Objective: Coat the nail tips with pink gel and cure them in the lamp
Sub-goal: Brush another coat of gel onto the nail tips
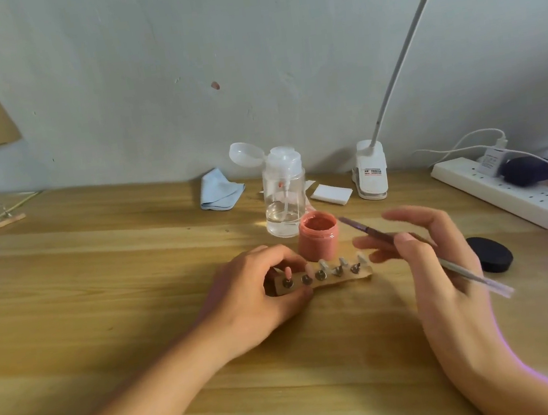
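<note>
Because the tips (343, 262) are thin plastic shells perched on small pegs, we judge them very light, springy, and easy to knock off or smudge once wet. They are best handled through the holder (343, 280) alone, gripped at one end, clear of coated faces. Holder: a short wooden strip lying flat on the worktop (104, 297), just in front of the jar (319, 240). Five tips stand in a row along it; the two at the left look pink, the three at the right pale and uncoated, though blur limits certainty. Left hand (259, 292) curls fingers and thumb round the strip's left end, steadying it. Right hand (440, 255) pinches the brush (369, 229) mid-shaft between thumb and fingers, other fingers spread; the bristle end is near the jar's open mouth but apart from it. Jar holds thick pink gel, likely sticky; a black lid (490, 254), probably its own, lies off to the right. We cannot pick out the curing lamp with confidence.
</note>
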Tool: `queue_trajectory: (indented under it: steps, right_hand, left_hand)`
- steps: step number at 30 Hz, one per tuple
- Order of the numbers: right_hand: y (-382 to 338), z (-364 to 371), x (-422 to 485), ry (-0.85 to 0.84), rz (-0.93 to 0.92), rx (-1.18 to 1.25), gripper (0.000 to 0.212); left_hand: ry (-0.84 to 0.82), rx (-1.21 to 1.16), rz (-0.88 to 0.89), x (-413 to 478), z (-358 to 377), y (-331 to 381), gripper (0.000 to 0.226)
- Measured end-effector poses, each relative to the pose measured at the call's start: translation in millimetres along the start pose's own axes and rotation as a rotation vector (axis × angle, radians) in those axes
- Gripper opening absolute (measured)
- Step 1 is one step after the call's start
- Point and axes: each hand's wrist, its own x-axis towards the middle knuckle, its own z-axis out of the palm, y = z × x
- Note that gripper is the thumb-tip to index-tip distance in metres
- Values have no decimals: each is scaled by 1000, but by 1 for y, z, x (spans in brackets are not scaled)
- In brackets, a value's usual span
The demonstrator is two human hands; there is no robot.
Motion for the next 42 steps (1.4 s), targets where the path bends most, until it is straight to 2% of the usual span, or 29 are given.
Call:
queue_trajectory:
  steps: [4,7,14,18,42]
  right_hand:
    - [-10,2,-4,-128,-127,-125,17]
    - [-12,6,-7,-121,-227,-279,11]
    - [-11,11,-13,-204,-302,-462,9]
    - [-7,11,-12,-215,-313,-513,17]
    - [-6,12,-10,-218,-258,-489,13]
  left_hand:
    - [12,18,-14,1,1,-1,18]
    - [32,19,-9,2,2,0,18]
    - [31,17,9,1,2,-1,21]
    - [35,21,11,2,2,-2,22]
    - [32,-9,13,2,3,-3,23]
